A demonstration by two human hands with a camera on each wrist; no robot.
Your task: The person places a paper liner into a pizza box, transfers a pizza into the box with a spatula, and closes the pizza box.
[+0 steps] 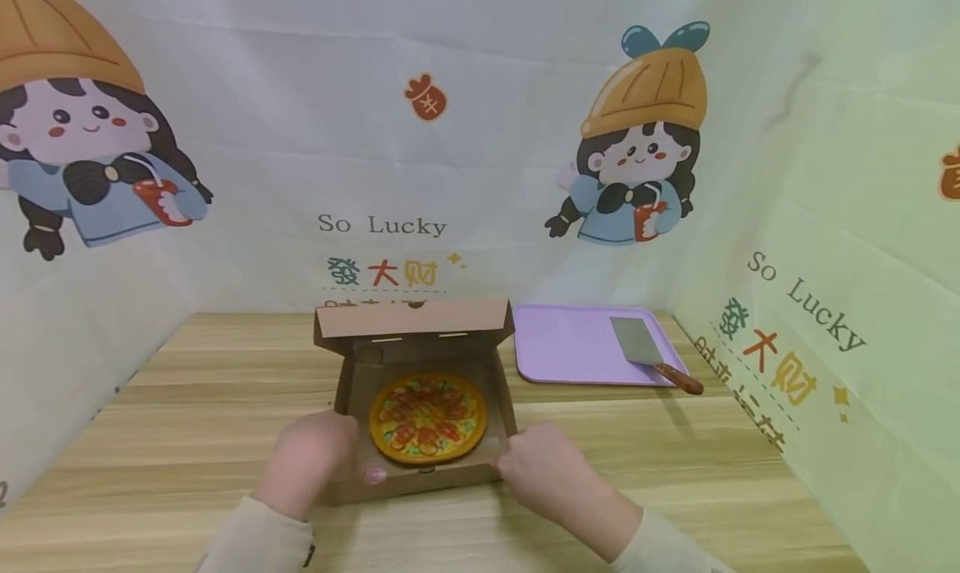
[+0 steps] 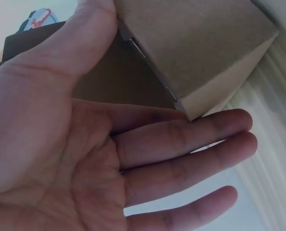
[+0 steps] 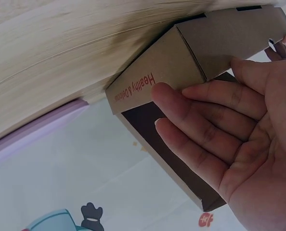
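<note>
An opened cardboard pizza box (image 1: 420, 478) stands on the wooden table, lid raised at the back. Inside it lies a round toy pizza (image 1: 428, 419) with an orange rim and red and green toppings. My left hand (image 1: 317, 456) grips the front left corner of the box between thumb and index finger; the other fingers (image 2: 196, 171) stretch out past the corner. At the opposite front corner, my right hand (image 1: 551, 477) holds the box with its thumb at the front wall and its fingers (image 3: 191, 120) beside the side wall, printed in red.
A purple tray (image 1: 566, 348) rests at the back right of the table (image 1: 675, 473). Across its right part lies a spatula (image 1: 637, 340), its brown wooden handle sticking out over the near edge. White printed cloth (image 1: 487, 140) encloses the back and sides.
</note>
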